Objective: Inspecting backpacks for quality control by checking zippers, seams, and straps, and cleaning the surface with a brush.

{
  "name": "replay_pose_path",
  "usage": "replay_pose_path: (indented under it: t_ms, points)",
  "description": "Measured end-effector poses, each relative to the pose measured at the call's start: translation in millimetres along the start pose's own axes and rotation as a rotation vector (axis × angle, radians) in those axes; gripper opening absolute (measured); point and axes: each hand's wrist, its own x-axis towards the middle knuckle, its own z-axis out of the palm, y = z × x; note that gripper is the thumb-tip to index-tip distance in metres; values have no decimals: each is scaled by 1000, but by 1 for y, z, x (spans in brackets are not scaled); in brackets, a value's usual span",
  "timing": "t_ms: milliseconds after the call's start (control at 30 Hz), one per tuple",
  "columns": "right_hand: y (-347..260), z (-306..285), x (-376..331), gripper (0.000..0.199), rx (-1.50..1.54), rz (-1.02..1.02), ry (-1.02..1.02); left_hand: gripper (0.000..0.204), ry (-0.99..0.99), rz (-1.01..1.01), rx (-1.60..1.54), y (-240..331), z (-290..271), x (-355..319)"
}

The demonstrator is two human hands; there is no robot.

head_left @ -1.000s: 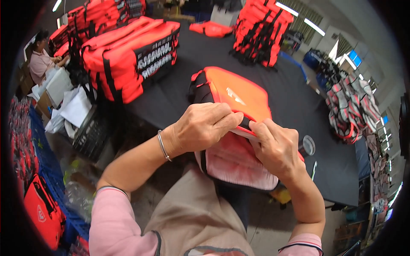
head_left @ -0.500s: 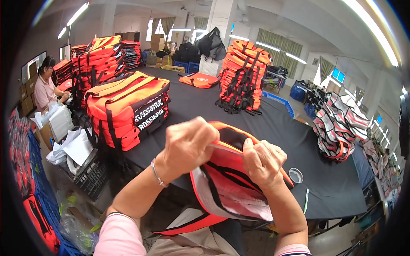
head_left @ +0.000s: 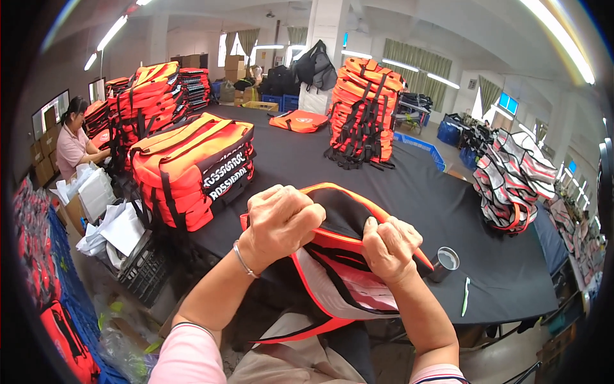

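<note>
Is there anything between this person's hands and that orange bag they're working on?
Nothing visible. The left hand and right hand both grip the orange bag directly, fists closed on its upper edge at the table edge.

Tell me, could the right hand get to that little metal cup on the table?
Probably yes. The metal cup stands just to the right of the right hand with bare black table between them. But that hand has its grip on the orange bag, so it would have to let go.

orange bag (head_left: 345, 256) lifted off table (head_left: 448, 205) — flipped, black side up
</note>
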Motion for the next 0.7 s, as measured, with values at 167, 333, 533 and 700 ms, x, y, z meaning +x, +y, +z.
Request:
replay_pose_path:
  t_ms: [167,333,533,700]
  points:
    - [5,2,1,18,19,85,91,20,50,-4,-65,16,12,-11]
    - [2,2,1,19,-14,179,74,19,84,-40,-147,33,22,-27]
    - [1,6,1,17,3,153,62,22,98,-130,-88,29,18,-29]
    - [14,-6,-48,14,-201,290,-248,23,178,-209,-62,8,1,-28]
